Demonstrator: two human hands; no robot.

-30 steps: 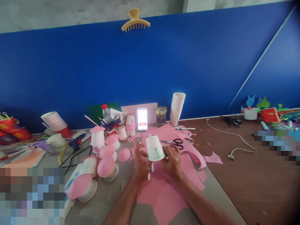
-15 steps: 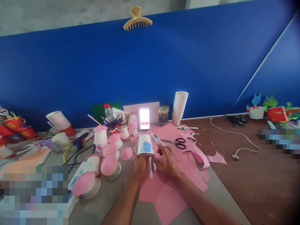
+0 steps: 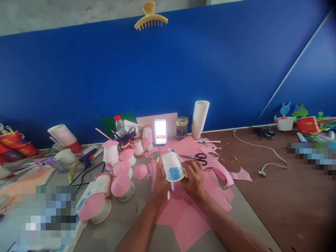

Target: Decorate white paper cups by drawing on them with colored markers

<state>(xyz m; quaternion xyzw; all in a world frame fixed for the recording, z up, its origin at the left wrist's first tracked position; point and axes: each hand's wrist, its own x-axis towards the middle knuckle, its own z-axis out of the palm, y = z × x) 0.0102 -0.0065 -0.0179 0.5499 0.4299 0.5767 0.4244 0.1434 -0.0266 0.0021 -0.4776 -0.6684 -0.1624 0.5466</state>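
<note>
A white paper cup (image 3: 170, 161) is held upside down and tilted over pink paper, a blue scribbled patch and green marks on its side. My left hand (image 3: 160, 183) is closed round its left side, with a small pale tip, perhaps a pen's, showing by the fingers. My right hand (image 3: 194, 179) has its fingers closed on the cup's lower right edge. Below the cup, between my hands, lie a marker (image 3: 172, 186) and a yellow-tipped pen (image 3: 168, 195), both partly hidden. Black-handled scissors (image 3: 201, 159) rest just behind my right hand.
Pink paper sheets (image 3: 190, 227) and scraps spread across the middle. Several cups with pink cone tops (image 3: 120, 185) stand left, near a blue glue gun (image 3: 88, 157) and a power strip (image 3: 85, 199). A tall cup stack (image 3: 200, 119), a jar (image 3: 182, 127) and a lit phone (image 3: 160, 131) stand behind.
The cup has moved slightly right and nearer, turning and tilting. My right hand has come from beside the markers to the cup's right edge. The view has shifted slightly.
</note>
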